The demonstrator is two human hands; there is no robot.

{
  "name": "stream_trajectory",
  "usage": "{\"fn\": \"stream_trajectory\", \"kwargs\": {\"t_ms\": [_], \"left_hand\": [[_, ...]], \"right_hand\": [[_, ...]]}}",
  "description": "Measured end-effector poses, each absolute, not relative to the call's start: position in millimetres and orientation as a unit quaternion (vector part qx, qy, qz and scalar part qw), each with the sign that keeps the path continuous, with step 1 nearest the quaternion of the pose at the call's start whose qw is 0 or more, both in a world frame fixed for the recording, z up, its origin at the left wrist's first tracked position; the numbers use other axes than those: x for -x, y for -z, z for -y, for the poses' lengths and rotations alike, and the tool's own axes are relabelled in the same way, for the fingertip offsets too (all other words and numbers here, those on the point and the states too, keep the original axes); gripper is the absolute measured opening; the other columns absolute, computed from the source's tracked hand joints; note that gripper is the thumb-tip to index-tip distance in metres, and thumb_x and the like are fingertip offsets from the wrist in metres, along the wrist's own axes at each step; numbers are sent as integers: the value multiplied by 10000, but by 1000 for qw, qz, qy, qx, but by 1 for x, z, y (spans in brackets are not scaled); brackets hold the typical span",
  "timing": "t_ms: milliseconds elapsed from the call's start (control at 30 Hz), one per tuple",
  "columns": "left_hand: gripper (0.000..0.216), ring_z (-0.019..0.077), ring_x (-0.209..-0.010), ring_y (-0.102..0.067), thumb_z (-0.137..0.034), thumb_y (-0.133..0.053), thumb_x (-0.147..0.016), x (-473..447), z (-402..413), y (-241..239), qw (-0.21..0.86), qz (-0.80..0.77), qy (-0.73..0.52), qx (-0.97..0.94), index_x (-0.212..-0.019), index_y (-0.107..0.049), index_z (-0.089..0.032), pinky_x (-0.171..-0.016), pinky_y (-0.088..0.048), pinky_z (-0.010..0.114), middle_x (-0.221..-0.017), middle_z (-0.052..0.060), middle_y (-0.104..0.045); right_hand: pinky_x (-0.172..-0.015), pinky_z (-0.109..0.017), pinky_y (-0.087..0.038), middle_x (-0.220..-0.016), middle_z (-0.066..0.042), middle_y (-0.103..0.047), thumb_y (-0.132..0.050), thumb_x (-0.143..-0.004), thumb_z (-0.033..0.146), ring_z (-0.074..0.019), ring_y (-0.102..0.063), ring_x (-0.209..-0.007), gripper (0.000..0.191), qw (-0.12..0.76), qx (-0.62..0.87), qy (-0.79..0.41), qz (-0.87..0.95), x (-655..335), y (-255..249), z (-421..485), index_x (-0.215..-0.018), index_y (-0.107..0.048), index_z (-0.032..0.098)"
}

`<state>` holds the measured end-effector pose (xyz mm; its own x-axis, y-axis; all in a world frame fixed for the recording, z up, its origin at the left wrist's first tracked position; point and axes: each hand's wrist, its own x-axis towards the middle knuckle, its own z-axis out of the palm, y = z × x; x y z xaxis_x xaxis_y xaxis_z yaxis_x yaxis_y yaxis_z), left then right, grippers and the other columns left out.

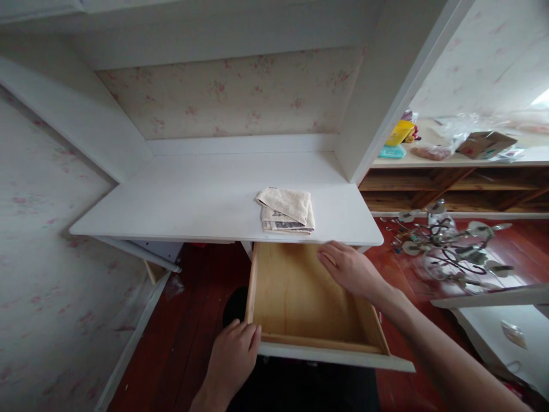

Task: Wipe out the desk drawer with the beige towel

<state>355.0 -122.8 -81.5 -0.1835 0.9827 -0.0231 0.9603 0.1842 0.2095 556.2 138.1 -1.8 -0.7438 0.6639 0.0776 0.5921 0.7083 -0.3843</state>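
While the left hand (235, 353) gripped the near-left corner of the drawer (300, 297), pulled out below the tabletop (193, 200), the right hand (349, 268) curled over its far right, whether holding anything unclear. Steady left pressure seemed wise.

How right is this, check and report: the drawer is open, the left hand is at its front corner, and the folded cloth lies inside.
The folded cloth is not inside the drawer: the head view shows it on the white desktop. The rest is right.
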Motion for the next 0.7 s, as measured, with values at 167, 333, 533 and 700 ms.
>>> {"fn": "stream_trajectory", "kwargs": {"t_ms": [167,333,533,700], "left_hand": [[335,165,-746,-612,-267,-374,-976,-357,123,85,87,-786,-78,-607,-746,-618,-255,-780,-447,316,-745,-17,-671],[343,156,-740,-607,-278,-366,-981,-356,122,86,97,-790,-90,-599,-755,-622,-252,-804,-439,304,-749,-15,-676],[353,162,-752,-605,-279,-360,-981,-355,120,90,105,-782,-89,-608,-740,-615,-245,-786,-442,302,-747,-6,-674],[357,165,-754,-607,-283,-356,-981,-354,120,91,102,-781,-90,-610,-753,-628,-240,-818,-434,321,-750,8,-678]], "right_hand": [[-1078,-458,-315,-1459,-142,-379,-516,-888,513,-310,-341,-1337,570,144,277,-104,944,-451,6,-184,-1345,-456,178],[-1133,-563,-122,-1564,-163,-204,-516,-771,740,-369,-128,-1433,939,35,331,-101,938,-423,46,-219,-1476,-274,169],[-1134,-420,-202,-1503,-143,-364,-369,-961,462,-260,-341,-1363,593,83,297,-16,951,-449,65,-220,-1447,-325,126],[-989,-341,-357,-1322,-152,-553,-379,-935,179,-232,-556,-1136,390,77,308,33,948,-451,48,-213,-1315,-448,129]]}}
